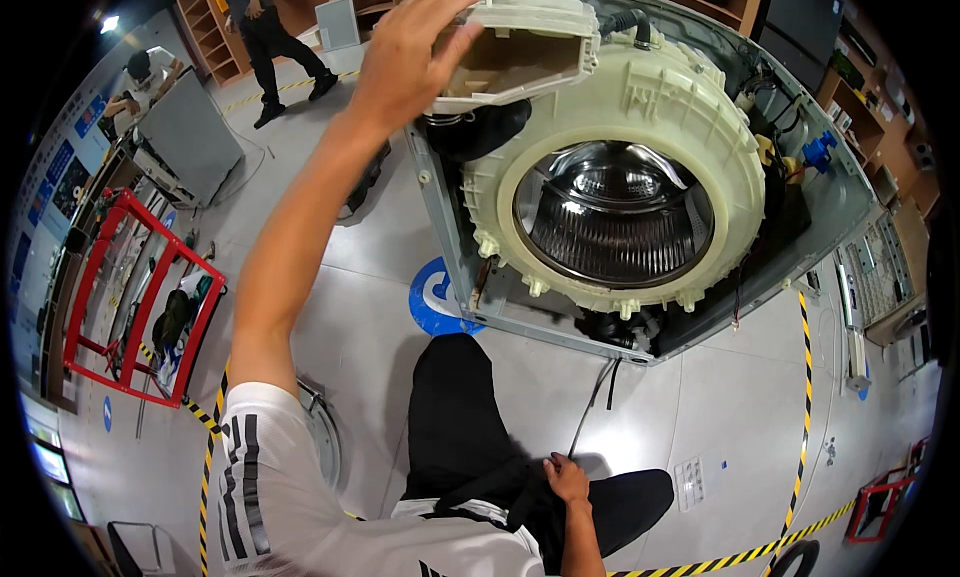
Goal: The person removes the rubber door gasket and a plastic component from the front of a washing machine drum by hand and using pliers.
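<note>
An opened front-load washing machine stands before me, its cream outer tub (735, 167) framing the shiny metal drum (615, 212). My left hand (405, 67) grips the left end of the off-white detergent drawer housing (535, 17) at the machine's upper left. Its fingers lie over the top and the thumb is by the hollow front opening. Beneath that housing bulges a black rubber hose (495, 129). Low by my lap, my right hand (568, 479) is closed round the end of a thin dark cord (590, 409), which runs up toward the machine's bottom front edge.
The grey metal cabinet (560, 339) surrounds the tub, with wires and a blue part (818, 150) at its right. A red frame cart (125, 202) stands left. A round door ring (322, 432) lies beside me. Another person (265, 37) stands beyond, near wooden shelves.
</note>
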The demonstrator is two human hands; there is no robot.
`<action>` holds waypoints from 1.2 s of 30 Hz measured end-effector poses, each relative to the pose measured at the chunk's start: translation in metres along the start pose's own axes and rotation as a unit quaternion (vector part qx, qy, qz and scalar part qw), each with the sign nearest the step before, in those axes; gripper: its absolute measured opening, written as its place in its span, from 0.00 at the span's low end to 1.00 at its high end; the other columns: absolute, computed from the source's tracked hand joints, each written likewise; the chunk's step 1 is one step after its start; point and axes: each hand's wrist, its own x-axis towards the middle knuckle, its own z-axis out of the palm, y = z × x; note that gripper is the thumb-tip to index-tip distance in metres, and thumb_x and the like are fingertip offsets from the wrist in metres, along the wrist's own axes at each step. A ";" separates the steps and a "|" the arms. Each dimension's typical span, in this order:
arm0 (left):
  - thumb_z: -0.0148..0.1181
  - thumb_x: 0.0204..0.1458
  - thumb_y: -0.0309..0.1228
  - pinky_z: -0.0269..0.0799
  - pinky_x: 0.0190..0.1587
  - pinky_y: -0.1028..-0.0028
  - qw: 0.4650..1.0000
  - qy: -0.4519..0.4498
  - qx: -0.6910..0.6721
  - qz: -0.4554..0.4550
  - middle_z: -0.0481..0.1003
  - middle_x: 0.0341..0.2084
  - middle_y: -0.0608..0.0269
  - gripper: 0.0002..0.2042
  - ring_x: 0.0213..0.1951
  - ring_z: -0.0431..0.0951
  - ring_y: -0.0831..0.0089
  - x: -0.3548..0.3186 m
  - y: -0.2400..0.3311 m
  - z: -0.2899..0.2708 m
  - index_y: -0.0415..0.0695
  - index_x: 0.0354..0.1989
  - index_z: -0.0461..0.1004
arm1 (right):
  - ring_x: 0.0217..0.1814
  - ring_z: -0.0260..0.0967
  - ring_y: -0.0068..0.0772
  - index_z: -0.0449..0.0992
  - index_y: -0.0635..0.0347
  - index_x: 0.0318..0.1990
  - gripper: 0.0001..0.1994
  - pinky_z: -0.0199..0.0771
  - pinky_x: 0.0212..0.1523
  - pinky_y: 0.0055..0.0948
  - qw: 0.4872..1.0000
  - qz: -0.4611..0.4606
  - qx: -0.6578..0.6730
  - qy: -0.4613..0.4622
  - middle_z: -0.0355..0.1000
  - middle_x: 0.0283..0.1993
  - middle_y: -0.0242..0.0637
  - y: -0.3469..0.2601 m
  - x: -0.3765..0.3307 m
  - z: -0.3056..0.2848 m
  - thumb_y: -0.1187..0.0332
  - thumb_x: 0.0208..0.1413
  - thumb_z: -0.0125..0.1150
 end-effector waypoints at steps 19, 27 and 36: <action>0.48 0.61 0.31 0.73 0.47 0.79 0.952 0.092 -0.214 -0.199 0.77 0.40 0.59 0.12 0.43 0.79 0.71 0.038 -0.023 -0.001 0.34 0.43 0.73 | 0.49 0.72 0.45 0.72 0.46 0.54 0.22 0.71 0.50 0.43 0.998 -0.029 0.057 0.008 0.77 0.44 0.37 0.032 -0.013 -0.004 0.49 0.55 0.53; 0.53 0.59 0.30 0.70 0.46 0.80 0.980 0.031 -0.122 -0.151 0.80 0.35 0.60 0.11 0.41 0.78 0.77 0.026 0.003 -0.008 0.37 0.44 0.75 | 0.51 0.72 0.43 0.72 0.46 0.54 0.22 0.71 0.51 0.41 0.999 -0.027 0.033 -0.014 0.76 0.46 0.36 0.027 -0.010 -0.004 0.49 0.55 0.54; 0.56 0.56 0.29 0.73 0.42 0.73 0.998 -0.035 -0.033 -0.051 0.78 0.39 0.58 0.09 0.41 0.78 0.66 0.017 0.017 -0.012 0.41 0.42 0.75 | 0.52 0.71 0.44 0.72 0.45 0.54 0.22 0.70 0.52 0.43 0.998 -0.021 0.043 -0.027 0.76 0.46 0.35 0.025 -0.012 -0.007 0.48 0.55 0.53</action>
